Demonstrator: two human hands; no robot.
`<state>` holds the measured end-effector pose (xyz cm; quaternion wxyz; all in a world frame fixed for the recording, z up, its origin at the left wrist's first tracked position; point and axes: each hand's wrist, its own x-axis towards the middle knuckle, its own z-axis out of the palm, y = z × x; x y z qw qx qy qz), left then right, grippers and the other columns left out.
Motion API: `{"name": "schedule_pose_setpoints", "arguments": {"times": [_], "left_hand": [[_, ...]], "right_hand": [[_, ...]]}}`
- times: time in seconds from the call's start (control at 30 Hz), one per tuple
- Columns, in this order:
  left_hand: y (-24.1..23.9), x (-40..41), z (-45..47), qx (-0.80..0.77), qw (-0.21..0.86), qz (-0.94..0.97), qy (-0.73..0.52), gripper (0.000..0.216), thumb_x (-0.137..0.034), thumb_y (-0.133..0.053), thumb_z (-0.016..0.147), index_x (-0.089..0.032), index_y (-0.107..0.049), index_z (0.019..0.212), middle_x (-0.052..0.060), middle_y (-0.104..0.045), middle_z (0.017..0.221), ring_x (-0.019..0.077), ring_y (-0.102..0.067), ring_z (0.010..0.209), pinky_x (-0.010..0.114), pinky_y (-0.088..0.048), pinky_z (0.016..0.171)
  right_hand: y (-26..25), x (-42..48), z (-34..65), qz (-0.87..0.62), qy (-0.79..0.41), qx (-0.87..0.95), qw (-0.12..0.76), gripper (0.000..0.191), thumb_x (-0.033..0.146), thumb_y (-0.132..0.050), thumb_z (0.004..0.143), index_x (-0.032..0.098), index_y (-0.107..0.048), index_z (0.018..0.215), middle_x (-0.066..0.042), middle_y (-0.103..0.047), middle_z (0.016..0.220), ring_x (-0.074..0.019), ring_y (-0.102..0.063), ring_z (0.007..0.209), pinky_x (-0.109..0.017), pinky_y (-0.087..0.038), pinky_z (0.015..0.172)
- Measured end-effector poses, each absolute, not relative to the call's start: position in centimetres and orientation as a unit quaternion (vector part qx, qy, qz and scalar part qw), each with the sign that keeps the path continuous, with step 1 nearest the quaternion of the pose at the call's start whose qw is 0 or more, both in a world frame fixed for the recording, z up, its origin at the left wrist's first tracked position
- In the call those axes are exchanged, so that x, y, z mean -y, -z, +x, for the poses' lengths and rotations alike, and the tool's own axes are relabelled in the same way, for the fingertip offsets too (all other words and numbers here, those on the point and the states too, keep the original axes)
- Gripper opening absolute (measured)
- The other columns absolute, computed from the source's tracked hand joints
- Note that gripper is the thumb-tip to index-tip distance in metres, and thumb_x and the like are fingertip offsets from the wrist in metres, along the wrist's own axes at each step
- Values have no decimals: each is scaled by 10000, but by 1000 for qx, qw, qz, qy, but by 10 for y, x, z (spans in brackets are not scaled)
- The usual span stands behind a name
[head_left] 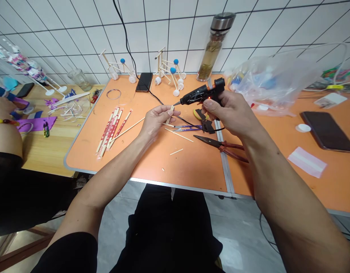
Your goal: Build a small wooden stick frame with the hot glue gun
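My right hand (pixel 230 112) is closed round a black glue gun (pixel 202 93) with an orange trigger, its nozzle pointing left. My left hand (pixel 157 118) pinches a short wooden stick piece (pixel 171 110), held right at the nozzle tip. Both hands hover over the orange table (pixel 192 163). Below them lie loose wooden sticks (pixel 179 135), purple-handled scissors (pixel 186 128) and red-handled pliers (pixel 223 146).
Wrapped chopsticks (pixel 111 131) lie left of my left hand. Stick models with blue balls (pixel 171 74), a phone (pixel 144 82) and a bottle (pixel 214 47) stand at the back. A plastic bag (pixel 266 81) and another phone (pixel 327 131) are right. Another person's arm (pixel 4 131) is far left.
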<state>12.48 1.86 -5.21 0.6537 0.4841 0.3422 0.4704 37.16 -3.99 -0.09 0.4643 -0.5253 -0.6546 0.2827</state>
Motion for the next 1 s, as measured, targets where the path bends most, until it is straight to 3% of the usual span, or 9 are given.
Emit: {"name": "schedule_pose_setpoints", "arguments": {"times": [0.7,0.83,1.0], "left_hand": [[56,-21,123,-310,663,487,-478,362,-427,-1011,775,-194,-821,976,80,-887,1005,134,-792,754,259,-636,813],[56,-22,123,-321,661,485,-474,387,-448,-1014,757,-201,-819,983,82,-889,1038,138,-799,764,252,-629,799],[58,-23,123,-321,661,486,-474,419,-470,-1024,733,-207,-827,992,78,-890,1040,140,-798,767,242,-627,775]], "right_hand": [[6,35,375,-527,-308,633,476,493,750,-818,927,270,-708,895,-18,-599,723,-189,-533,633,-366,-436,591],[28,18,395,-521,-326,581,533,510,737,-876,877,299,-622,931,-9,-666,800,-177,-554,636,-374,-472,572],[67,-13,441,-535,-279,535,591,527,643,-866,933,329,-454,1030,54,-660,687,-156,-552,623,-337,-451,583]]}}
